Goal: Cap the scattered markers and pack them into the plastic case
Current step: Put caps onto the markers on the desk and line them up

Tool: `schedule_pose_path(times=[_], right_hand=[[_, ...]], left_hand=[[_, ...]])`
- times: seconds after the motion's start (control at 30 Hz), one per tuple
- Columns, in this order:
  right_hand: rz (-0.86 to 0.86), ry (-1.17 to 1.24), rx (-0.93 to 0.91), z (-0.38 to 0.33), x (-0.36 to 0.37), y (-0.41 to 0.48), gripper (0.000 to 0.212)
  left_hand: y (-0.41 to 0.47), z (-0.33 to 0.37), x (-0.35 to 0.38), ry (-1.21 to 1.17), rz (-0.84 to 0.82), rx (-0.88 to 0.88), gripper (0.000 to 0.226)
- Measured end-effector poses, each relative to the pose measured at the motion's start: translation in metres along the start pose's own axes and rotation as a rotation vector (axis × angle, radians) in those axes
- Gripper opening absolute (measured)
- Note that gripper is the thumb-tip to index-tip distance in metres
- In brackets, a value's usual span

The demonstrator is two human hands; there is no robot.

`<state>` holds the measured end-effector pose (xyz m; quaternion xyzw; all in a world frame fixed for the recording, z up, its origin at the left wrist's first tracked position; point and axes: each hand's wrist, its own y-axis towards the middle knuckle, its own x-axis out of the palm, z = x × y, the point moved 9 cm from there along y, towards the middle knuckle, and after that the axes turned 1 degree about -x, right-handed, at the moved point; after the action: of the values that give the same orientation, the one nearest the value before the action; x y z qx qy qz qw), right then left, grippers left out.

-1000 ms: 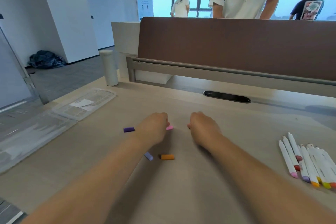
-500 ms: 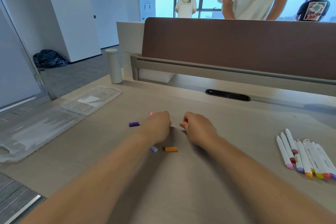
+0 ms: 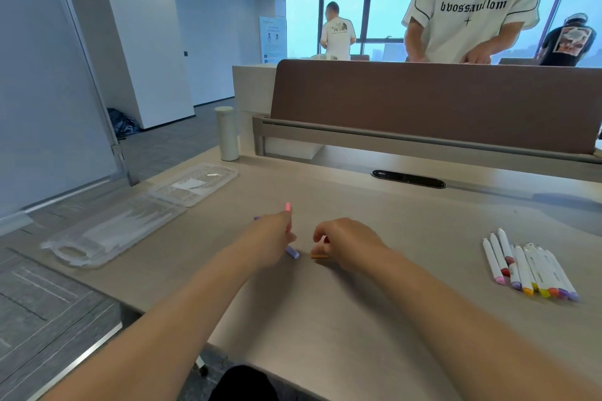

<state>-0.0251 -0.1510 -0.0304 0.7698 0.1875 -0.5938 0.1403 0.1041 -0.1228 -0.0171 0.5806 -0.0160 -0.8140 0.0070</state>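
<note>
Since a moment ago, both hands are drawing nearer to the body and the pink cap [image 3: 288, 207] is now poking up above the left hand [image 3: 273, 234], which is pinching it between curled fingers. Right hand [image 3: 345, 239] is closing around something small and pale pink; what it is cannot be told. Between the hands, a lilac cap [image 3: 292, 252] and an orange cap [image 3: 319, 256] are lying on the worktop [image 3: 374, 319], with a purple cap [image 3: 257, 218] peeking out behind the left hand. Markers [image 3: 527, 265] are lying in a row far right, coloured ends toward the viewer. An open clear plastic case [image 3: 130, 221] is sitting at the left edge.
</note>
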Motion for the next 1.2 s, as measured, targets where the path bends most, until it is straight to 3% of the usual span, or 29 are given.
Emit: schedule_pose_path(times=[0.1,0.27,0.6,0.7,0.9,1.0,1.2], right_hand=[[0.019,-0.088,-0.021,-0.005,0.005,-0.003,0.022],[0.062,-0.164,-0.061,-0.013,0.005,-0.004,0.021],[0.096,-0.272,-0.032,-0.016,0.011,0.008,0.029],[0.149,-0.198,-0.021,-0.017,0.010,0.011,0.025],[0.195,0.056,0.019,-0.020,0.003,0.032,0.023],[0.198,0.118,0.006,-0.022,0.006,0.045,0.017],[0.240,0.129,0.053,-0.018,0.010,0.088,0.022]], left_hand=[[-0.009,-0.004,0.004,0.083,0.005,0.012,0.022],[-0.010,-0.007,0.013,0.029,-0.065,0.040,0.030],[-0.002,-0.006,0.030,0.198,-0.143,0.131,0.021],[-0.001,-0.008,0.027,0.193,-0.080,0.119,0.024],[0.006,-0.032,0.008,-0.075,0.083,0.057,0.018],[0.017,-0.050,-0.004,-0.169,0.137,0.036,0.028],[0.045,-0.093,-0.025,-0.127,0.222,-0.075,0.006]])
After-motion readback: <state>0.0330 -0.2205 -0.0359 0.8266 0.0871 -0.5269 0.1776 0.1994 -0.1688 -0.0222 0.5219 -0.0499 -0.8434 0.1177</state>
